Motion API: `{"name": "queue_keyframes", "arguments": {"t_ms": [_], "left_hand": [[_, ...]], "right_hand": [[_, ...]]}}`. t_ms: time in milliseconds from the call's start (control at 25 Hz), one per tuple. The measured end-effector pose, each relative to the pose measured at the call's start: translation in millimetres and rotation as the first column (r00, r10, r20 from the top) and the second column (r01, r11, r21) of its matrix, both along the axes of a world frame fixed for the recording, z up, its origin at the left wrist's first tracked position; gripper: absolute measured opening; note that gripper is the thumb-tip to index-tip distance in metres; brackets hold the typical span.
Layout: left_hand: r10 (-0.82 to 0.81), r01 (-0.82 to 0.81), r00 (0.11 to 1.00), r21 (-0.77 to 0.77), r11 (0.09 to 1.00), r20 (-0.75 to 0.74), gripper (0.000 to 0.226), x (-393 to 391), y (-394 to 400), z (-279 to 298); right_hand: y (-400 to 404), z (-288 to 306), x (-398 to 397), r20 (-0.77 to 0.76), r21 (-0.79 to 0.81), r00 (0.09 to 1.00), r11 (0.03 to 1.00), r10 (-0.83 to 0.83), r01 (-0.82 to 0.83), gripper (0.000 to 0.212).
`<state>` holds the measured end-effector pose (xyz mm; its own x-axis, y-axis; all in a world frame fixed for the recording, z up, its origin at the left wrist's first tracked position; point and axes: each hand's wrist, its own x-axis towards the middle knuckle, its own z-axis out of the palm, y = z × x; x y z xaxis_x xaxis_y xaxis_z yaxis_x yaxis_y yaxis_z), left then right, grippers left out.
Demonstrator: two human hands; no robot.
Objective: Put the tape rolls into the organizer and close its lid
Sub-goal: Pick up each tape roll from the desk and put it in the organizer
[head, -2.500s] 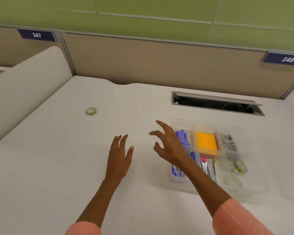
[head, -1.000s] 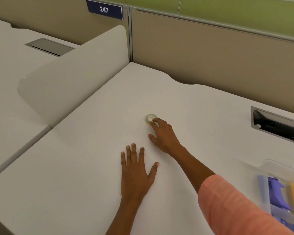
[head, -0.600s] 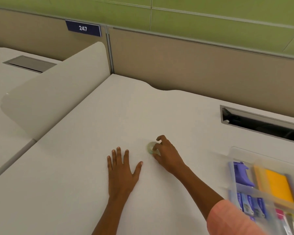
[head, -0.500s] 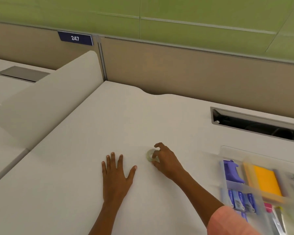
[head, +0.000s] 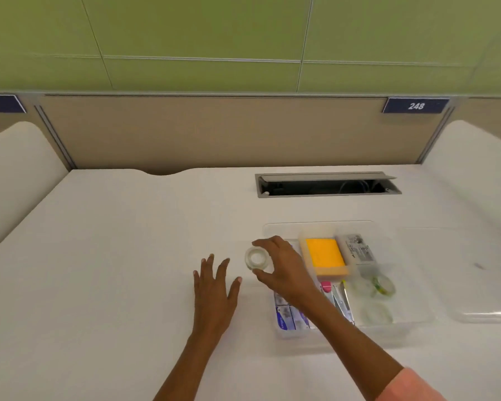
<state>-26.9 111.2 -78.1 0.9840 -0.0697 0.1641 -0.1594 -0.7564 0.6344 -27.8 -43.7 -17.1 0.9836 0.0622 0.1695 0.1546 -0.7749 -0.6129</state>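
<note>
My right hand [head: 284, 270] pinches a small pale tape roll [head: 256, 258] between thumb and fingers, lifted just left of the clear plastic organizer [head: 315, 227]. The organizer stands open on the white desk [head: 113, 256], with compartments that hold an orange pad [head: 324, 256], a white labelled box [head: 357, 250], pens and blue packets. Two tape rolls lie in its right compartment: a green-edged one [head: 383, 285] and a pale one [head: 378, 314]. My left hand [head: 214, 290] rests flat on the desk, fingers spread, holding nothing. The clear lid [head: 486, 314] lies to the organizer's right.
An open cable slot [head: 327, 185] is set into the desk behind the organizer. A beige partition [head: 214, 131] backs the desk, and rounded white dividers [head: 18, 166] stand at both sides.
My right hand has lifted the tape roll off the desk and carried it right, up to the organizer's left edge. My left hand stays flat on the desk.
</note>
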Motion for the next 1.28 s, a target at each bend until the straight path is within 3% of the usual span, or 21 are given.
{"name": "queue_keyframes", "arguments": {"t_ms": [160, 320, 480, 600, 840, 1040, 1280], "left_hand": [[-0.166, 0.168, 0.986, -0.078, 0.983, 0.032, 0.049, -6.4, -71.4, 13.4], [-0.249, 0.249, 0.968, -0.071, 0.966, 0.005, 0.048, -16.8, -117.8, 10.6], [-0.273, 0.273, 0.962, -0.041, 0.961, 0.014, 0.051, -22.7, -140.4, 8.8], [-0.256, 0.257, 0.966, -0.019, 0.966, 0.022, 0.055, -21.5, -142.5, 5.2], [-0.196, 0.195, 0.981, -0.018, 0.981, -0.012, 0.061, -21.4, -139.9, 3.9], [-0.192, 0.192, 0.981, -0.008, 0.981, -0.027, 0.061, -21.6, -140.5, 2.9], [-0.188, 0.188, 0.981, -0.011, 0.982, -0.037, 0.061, -21.4, -140.8, 0.5]], "right_hand": [[-86.8, 10.5, -27.1, -0.024, -0.014, 0.977, 0.977, -0.212, 0.212, 0.065], [-159.7, 12.1, -61.1, -0.055, 0.004, 0.914, 0.915, -0.403, 0.404, 0.055], [-210.5, -1.6, -88.4, -0.022, -0.161, 0.858, 0.849, -0.513, 0.503, 0.048], [-227.8, -18.2, -99.3, -0.038, -0.285, 0.864, 0.834, -0.503, 0.473, 0.048], [-231.5, -27.8, -93.6, -0.29, -0.455, 0.838, 0.837, -0.462, 0.304, 0.049], [-227.7, -24.2, -86.2, -0.441, -0.442, 0.751, 0.847, -0.491, 0.295, 0.052], [-227.4, -19.7, -86.6, -0.484, -0.429, 0.718, 0.851, -0.499, 0.303, 0.056]]}}
